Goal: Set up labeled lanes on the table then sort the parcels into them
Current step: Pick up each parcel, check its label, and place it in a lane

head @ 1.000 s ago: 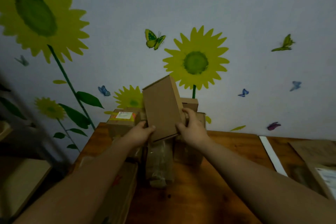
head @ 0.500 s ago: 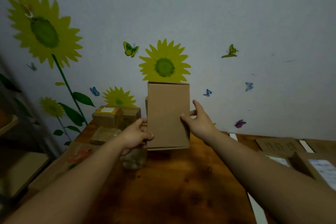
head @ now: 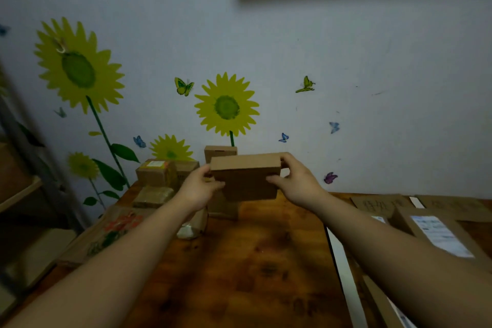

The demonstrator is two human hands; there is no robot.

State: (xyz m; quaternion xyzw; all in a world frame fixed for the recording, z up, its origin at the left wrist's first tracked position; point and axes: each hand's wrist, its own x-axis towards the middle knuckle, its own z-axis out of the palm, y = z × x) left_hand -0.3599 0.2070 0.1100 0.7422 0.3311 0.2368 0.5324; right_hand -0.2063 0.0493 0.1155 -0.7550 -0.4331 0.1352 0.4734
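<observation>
A plain brown box (head: 246,177) is held in the air between both hands, above the far part of the wooden table (head: 266,261) and just in front of an upright box (head: 220,151) that stands against the wall.

The left hand (head: 198,189) grips the left short end, with its thumb on the near face and its other fingers hidden behind the box. The right hand (head: 298,181) grips the right short end, with its thumb on the near face and its fingers curled over the upper right corner.

**Step in hand (judged).** The box is being checked before it goes to a lane.
- No label shows on the two faces in view, so the box likely needs turning until its label can be read. The lane should be chosen only after that.
- A hold at both short ends suits the turning, since it leaves the broad faces uncovered.
- The lanes appear to lie to the right, past the white strip (head: 343,269). A cardboard sign (head: 378,204) and a labelled parcel (head: 436,234) lie there.
- The box should travel above the stack of parcels (head: 155,172) at the left, then be set flat and wholly inside one lane, not across the strip.

**Orientation.** The long axis runs left to right, nearly level. One long narrow side faces up, and a broad face is turned toward the person, leaning slightly back.
</observation>
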